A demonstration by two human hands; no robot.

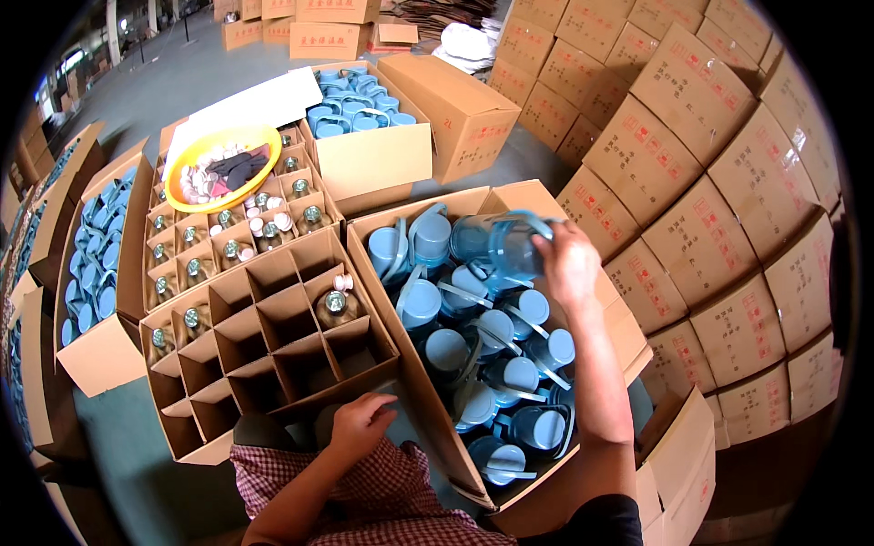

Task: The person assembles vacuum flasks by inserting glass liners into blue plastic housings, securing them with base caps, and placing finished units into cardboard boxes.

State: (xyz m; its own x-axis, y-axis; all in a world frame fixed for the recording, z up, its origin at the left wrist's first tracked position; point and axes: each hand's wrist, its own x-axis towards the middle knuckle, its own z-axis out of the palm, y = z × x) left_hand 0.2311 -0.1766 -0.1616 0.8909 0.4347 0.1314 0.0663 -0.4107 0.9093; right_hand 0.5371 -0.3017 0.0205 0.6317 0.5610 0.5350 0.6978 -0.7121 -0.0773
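My right hand (570,262) is closed around the end of a blue thermos jug (496,241). The jug lies on its side over the far part of an open carton (410,378). Below it, that carton is packed with similar blue jugs (510,374) with lids and handles. My left hand (360,425) hovers over my lap, fingers loosely extended, with nothing visible in it. Just beyond it stands a divided carton (264,348). A few silvery-topped glass liners (337,306) sit in its cells; other cells hold none.
A yellow basin (167,187) with small white pieces and dark cloth rests on another divided carton of glass liners (194,270). More cartons of blue jugs (96,246) stand left and behind. Stacked closed cartons (706,237) form a wall on the right.
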